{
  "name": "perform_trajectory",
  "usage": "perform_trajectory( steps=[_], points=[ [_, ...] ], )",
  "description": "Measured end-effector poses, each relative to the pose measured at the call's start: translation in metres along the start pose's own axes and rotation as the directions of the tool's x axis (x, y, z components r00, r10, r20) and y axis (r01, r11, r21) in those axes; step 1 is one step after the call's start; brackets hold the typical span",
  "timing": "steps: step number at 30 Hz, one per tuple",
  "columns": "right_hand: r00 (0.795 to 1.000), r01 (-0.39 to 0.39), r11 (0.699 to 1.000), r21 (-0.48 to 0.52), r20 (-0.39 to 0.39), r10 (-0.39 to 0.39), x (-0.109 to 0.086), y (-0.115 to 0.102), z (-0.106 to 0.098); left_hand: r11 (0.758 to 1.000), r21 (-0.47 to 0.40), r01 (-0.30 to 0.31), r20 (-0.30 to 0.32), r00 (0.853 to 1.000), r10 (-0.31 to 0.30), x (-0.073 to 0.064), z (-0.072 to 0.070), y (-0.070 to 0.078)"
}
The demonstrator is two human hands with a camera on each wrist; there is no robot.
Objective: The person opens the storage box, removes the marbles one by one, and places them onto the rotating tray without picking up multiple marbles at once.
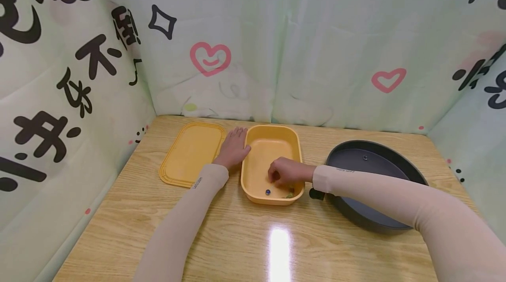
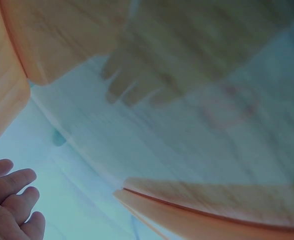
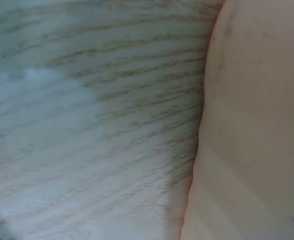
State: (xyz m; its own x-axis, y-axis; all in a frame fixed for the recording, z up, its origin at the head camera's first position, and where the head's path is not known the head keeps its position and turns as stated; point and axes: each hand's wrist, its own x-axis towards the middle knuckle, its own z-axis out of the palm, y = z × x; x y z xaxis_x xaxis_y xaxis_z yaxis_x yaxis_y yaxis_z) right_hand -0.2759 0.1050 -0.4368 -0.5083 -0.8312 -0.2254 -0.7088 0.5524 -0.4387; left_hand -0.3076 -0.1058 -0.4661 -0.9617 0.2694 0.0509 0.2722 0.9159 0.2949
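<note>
My left hand (image 1: 233, 148) lies along the left side of a yellow plastic box (image 1: 272, 148), its fingers straight and the thumb at the rim. In the left wrist view the fingers (image 2: 17, 197) show at the lower left. Inside the box, my right hand (image 1: 287, 171) reaches down with bent fingers near the floor; the fingertips are hidden, and I cannot tell whether they hold anything. A dark blue marble (image 1: 268, 192) and some greenish marbles (image 1: 290, 194) lie at the box's near end. In the right wrist view the box wall (image 3: 257, 125) fills the right side.
Left of the box, a flat yellow lid (image 1: 193, 152) lies on the wooden table (image 1: 221, 238). A round dark pan (image 1: 344, 154) stands at the right, partly under the right forearm, with a small marble (image 1: 365, 157) in it. Printed curtains (image 1: 300, 53) enclose the table's back and sides.
</note>
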Motion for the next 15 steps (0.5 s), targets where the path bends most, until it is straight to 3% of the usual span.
perform_trajectory(
  steps=[15],
  points=[
    [0.999,0.024,0.997,-0.074,-0.033,-0.026,-0.0027,0.0066,-0.001,1.0,-0.015,-0.013,-0.018,1.0,0.012,-0.0003,0.0023,-0.0006]
  ],
)
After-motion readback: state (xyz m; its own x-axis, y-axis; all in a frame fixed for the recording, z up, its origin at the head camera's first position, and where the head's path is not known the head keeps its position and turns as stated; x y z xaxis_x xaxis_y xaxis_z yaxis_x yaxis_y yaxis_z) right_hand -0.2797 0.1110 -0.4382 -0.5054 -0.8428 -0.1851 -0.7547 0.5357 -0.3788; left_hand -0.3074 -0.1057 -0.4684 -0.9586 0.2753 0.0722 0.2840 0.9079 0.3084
